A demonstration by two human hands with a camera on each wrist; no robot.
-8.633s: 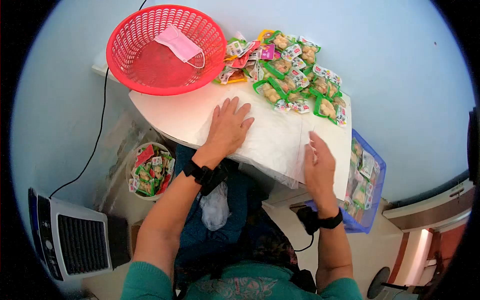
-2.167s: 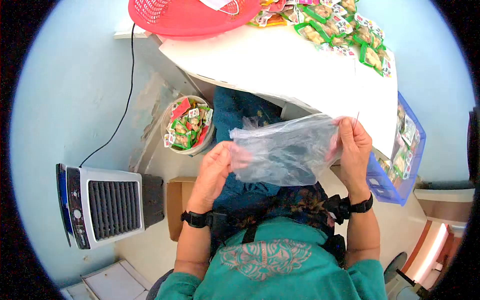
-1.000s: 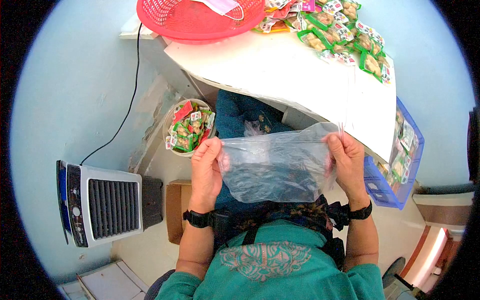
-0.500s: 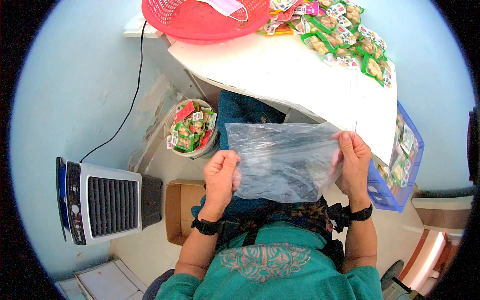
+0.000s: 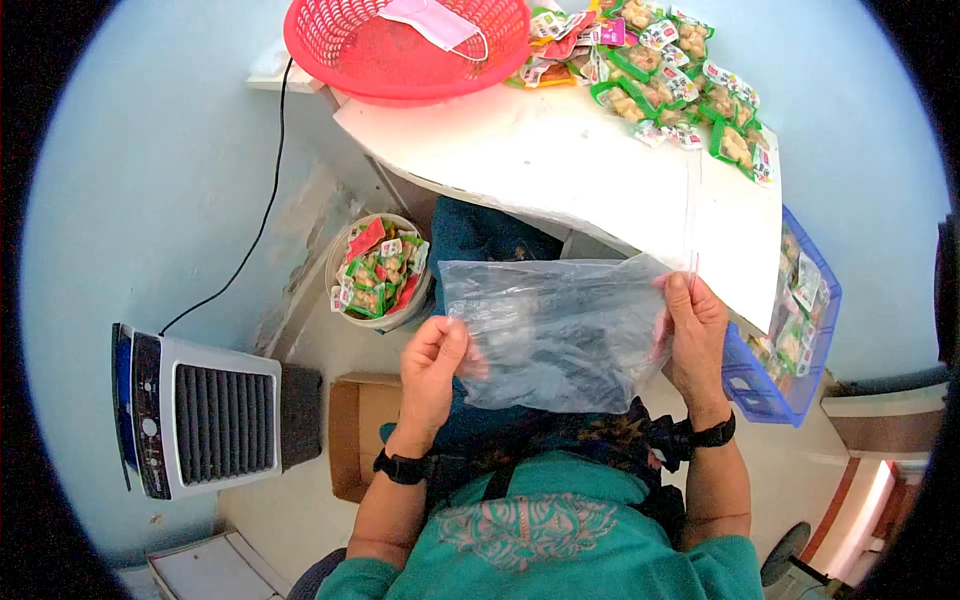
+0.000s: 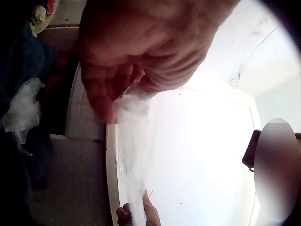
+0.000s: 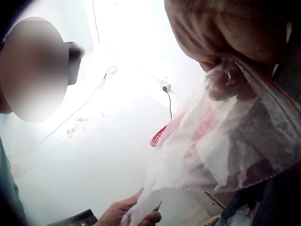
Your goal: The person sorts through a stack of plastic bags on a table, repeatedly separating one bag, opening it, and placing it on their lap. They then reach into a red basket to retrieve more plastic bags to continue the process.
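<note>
A clear plastic bag point(image 5: 555, 335) is stretched between both hands above the lap, in front of the table's near edge. My left hand point(image 5: 432, 365) pinches its left side between thumb and fingers. On the opposite side, my right hand point(image 5: 695, 325) pinches the bag near its upper right corner. A thin reddish line runs along the bag's edge by the right thumb. In the left wrist view the plastic bag point(image 6: 136, 136) hangs from the fingers as a narrow, whitish strip. Seen from the right wrist, the bag point(image 7: 211, 146) spreads wide and looks see-through.
The white table point(image 5: 560, 160) carries a red basket point(image 5: 400, 85) with a pink mask point(image 5: 432, 22) and a heap of snack packets point(image 5: 650, 75). A bucket point(image 5: 380, 270) of packets stands left, a blue crate point(image 5: 785, 395) right. A cardboard box point(image 5: 350, 430) and air cooler point(image 5: 215, 415) are on the left.
Earlier, both hands were over the table, the left resting on a pile of plastic. Since then the bag has come over the lap; the left hand has shifted its grip along the left side.
</note>
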